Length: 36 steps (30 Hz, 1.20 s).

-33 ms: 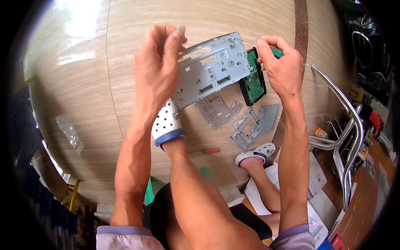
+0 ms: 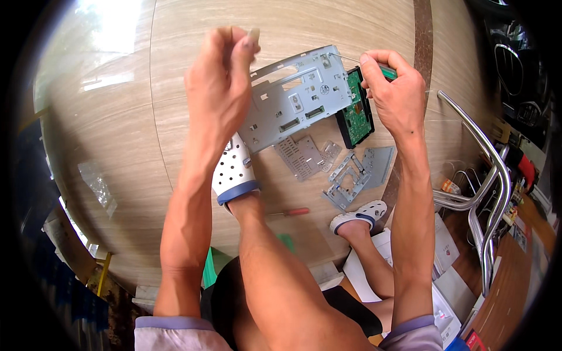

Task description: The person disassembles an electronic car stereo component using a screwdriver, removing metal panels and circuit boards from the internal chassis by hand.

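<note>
A grey sheet-metal panel (image 2: 304, 88) with cut-outs and slots is tilted above the floor, its lower left end by my white clog (image 2: 234, 169). My right hand (image 2: 397, 85) is closed round the green handle of a screwdriver (image 2: 388, 72). The screwdriver's thin shaft reaches the panel's upper right corner. Over the panel's left end, my left hand (image 2: 219, 82) has its fingers curled and pinched; what they hold, if anything, I cannot make out. Partly behind the panel's right end is a green circuit board in a black frame (image 2: 356, 111).
On the tiled floor lie a perforated metal plate (image 2: 300, 158), a grey metal bracket (image 2: 349, 178) and a red-handled screwdriver (image 2: 297, 212). A clear plastic bag (image 2: 96, 184) is at the left. Bent chrome tubing (image 2: 489, 158) stands at the right, beside assorted clutter.
My left hand has risen slightly away from the panel. The screwdriver's tip has shifted a little left at the panel's corner, while the panel stays put.
</note>
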### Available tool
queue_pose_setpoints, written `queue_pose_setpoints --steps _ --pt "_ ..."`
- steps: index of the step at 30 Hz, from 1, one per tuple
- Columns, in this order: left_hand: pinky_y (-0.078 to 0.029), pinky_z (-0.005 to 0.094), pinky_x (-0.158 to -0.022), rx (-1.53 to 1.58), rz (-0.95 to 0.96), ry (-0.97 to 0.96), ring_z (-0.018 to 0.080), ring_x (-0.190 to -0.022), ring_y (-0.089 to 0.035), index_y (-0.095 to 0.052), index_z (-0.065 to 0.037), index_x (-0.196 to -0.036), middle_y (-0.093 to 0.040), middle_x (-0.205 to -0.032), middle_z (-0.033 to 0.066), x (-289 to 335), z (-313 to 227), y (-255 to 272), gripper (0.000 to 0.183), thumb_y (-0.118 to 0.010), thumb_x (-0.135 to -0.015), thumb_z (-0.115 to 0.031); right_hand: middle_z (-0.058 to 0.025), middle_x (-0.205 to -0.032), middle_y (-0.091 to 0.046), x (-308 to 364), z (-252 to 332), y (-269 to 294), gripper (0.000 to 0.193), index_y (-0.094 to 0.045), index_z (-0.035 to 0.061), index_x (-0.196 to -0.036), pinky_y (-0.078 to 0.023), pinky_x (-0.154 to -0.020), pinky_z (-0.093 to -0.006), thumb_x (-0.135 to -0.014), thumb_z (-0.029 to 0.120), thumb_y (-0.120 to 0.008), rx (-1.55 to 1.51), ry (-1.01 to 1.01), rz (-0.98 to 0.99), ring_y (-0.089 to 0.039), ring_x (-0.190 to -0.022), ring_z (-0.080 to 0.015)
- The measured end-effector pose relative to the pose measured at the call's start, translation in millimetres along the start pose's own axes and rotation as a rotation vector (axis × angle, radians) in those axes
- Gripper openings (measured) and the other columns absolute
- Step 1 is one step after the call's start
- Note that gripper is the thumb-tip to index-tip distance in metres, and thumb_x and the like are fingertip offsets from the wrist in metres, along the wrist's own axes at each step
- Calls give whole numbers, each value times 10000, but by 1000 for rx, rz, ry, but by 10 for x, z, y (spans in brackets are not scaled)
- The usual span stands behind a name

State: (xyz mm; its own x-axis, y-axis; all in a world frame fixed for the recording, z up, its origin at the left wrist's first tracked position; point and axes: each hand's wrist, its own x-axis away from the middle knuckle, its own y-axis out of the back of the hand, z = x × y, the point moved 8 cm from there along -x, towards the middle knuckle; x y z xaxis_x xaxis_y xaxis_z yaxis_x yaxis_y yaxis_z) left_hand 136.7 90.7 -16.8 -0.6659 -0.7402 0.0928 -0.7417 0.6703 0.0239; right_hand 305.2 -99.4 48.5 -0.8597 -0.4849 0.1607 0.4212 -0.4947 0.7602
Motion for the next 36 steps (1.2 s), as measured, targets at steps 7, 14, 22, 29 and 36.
queue_pose_setpoints --steps 7,14,22,29,36 --pt "-533 441 -702 -735 260 -77 375 -806 -703 -600 24 -1052 -714 -810 193 -354 234 -324 344 -507 -1053 -307 -90 -740 -729 -16 -19 -20 216 -731 16 -936 -520 -651 -296 -888 222 -689 -1 58 -17 -673 -662 -136" --pt "-510 478 -665 -775 304 -108 410 -718 -672 -598 32 -1046 -676 -733 224 -301 271 -369 325 -515 -1049 -282 -76 -706 -716 -32 29 0 216 -732 17 -928 -514 -630 -294 -887 224 -685 16 77 -5 -653 -629 -135" --pt "-511 506 -686 -693 342 -93 453 -788 -673 -589 42 -1051 -683 -817 275 -303 286 -367 329 -521 -1047 -279 -78 -705 -719 -42 93 -35 211 -733 27 -929 -518 -624 -291 -889 228 -684 64 76 22 -661 -623 -129" --pt "-522 508 -706 -722 333 -112 456 -824 -676 -582 45 -1040 -690 -855 279 -301 324 -390 328 -510 -1051 -275 -70 -689 -710 -39 134 -47 208 -731 24 -936 -511 -581 -294 -894 223 -687 112 107 46 -644 -576 -128" --pt "-524 505 -711 -735 333 -107 455 -827 -676 -582 40 -1056 -692 -859 276 -289 317 -392 319 -515 -1049 -272 -31 -646 -680 -40 120 -30 193 -734 31 -948 -483 -504 -279 -898 211 -688 30 50 38 -601 -510 -98"
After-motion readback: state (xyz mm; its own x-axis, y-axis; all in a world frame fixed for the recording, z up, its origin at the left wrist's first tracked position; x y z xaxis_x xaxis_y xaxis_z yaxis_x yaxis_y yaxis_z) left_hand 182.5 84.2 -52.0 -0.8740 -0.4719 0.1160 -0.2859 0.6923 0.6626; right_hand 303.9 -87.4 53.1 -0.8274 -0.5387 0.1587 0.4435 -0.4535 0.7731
